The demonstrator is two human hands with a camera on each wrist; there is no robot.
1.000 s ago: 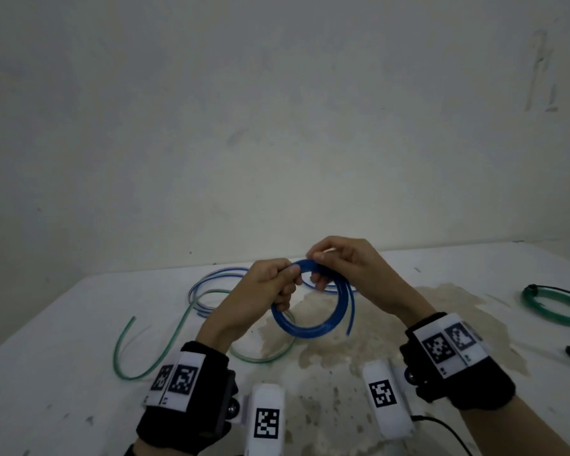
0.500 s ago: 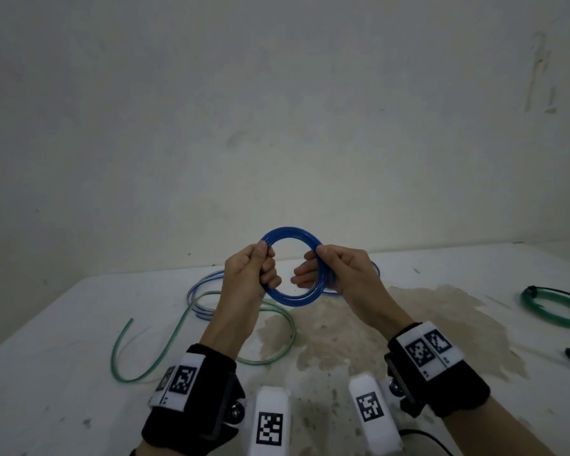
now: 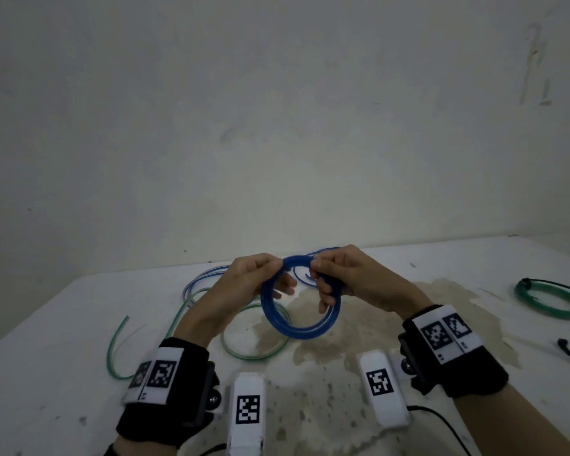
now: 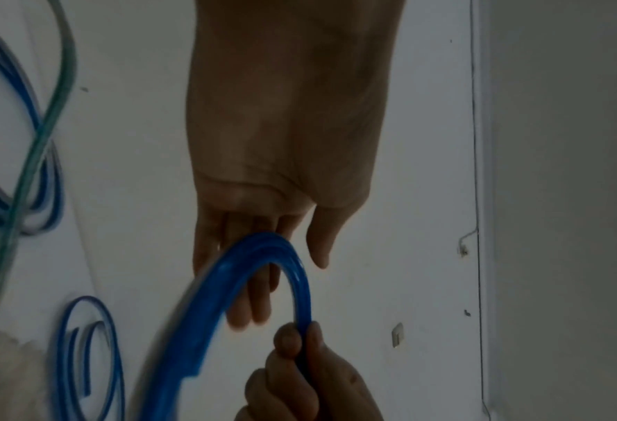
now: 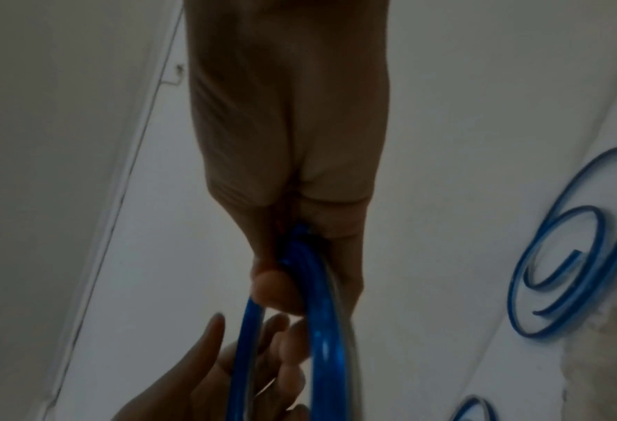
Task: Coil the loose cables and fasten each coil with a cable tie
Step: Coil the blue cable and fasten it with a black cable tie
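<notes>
— Where's the blue coil (image 3: 299, 311) right now?

— Up off the desk (image 3: 79, 327), held between both hands in front of the person. The ring stands roughly upright, its flat face turned toward the head camera, its top arc pinched and the rest hanging down below the fingers.

— And the grips?

— The right hand (image 3: 352, 279) is clenched on the top-right of the ring, thumb and fingers pinching the bundled strands; the right wrist view shows this plainly. The left hand (image 3: 252, 279) holds the top-left in the head view, but from the left wrist its fingers (image 4: 249, 302) look fairly straight behind the strands, so I can't tell how firmly it grips — possibly it only steadies them.

— What does the next move turn on?

— I'd judge the coil is wound and needs a tie. The two hands sit close together on the same top arc, so the bundle between them is the natural spot to wrap. I can't make out a loose tie in any view.

— Anything else lying about?

— A loose green cable (image 3: 178, 324) and a paler blue cable (image 3: 204, 278) on the desk to the left, more blue loops (image 5: 570, 245) behind, and a finished green coil (image 3: 550, 301) far right.
</notes>
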